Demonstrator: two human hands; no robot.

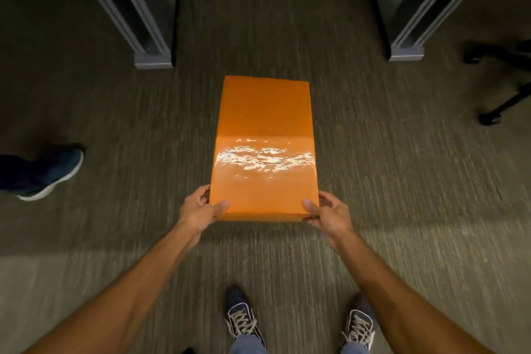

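Though flat, glossy orange box (263, 135).

We stretch both bare forearms forward and down, drawing in from the lower corners of the view. Our left hand (198, 210) grips the near left corner of the orange box (264, 123), thumb flat on top, fingers wrapped round the side. Our right hand (330, 211) mirrors it at the near right corner. The fingers underneath are hidden, probably curled.

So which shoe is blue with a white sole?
The far-left shoe, off by itself at the picture's edge. The bottom left shoe and bottom right shoe are dark with pale laces.
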